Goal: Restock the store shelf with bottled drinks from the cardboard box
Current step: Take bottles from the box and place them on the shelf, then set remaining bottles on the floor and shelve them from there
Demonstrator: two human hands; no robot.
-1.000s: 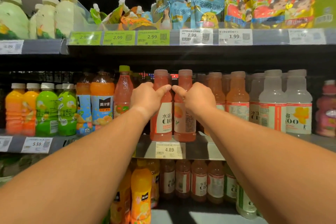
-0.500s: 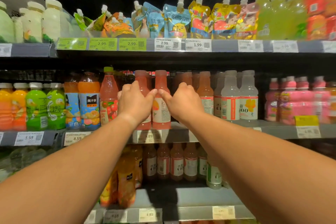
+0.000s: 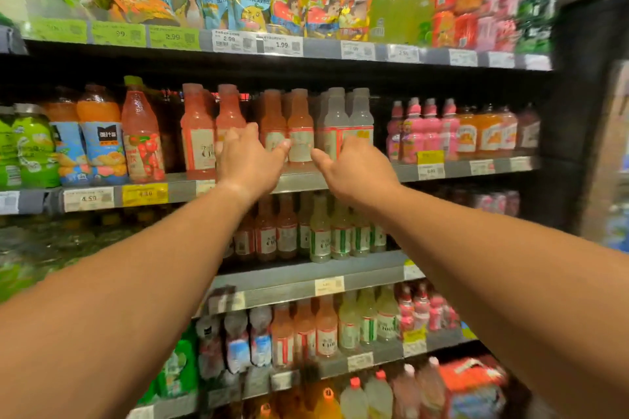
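Head view: both hands out at the middle shelf (image 3: 299, 180), nothing held.

Left hand (image 3: 250, 160) loosely open, fingers spread, in front of the two pink bottles (image 3: 212, 133) standing at the shelf's front edge; contact unclear. Right hand (image 3: 354, 168) relaxed, thumb toward the left one, fingers lightly curled, empty, before the clear bottles (image 3: 347, 122). Orange bottles (image 3: 289, 126) stand between. Price tags (image 3: 88, 198) line the rail. Frame blurred; box not in view.
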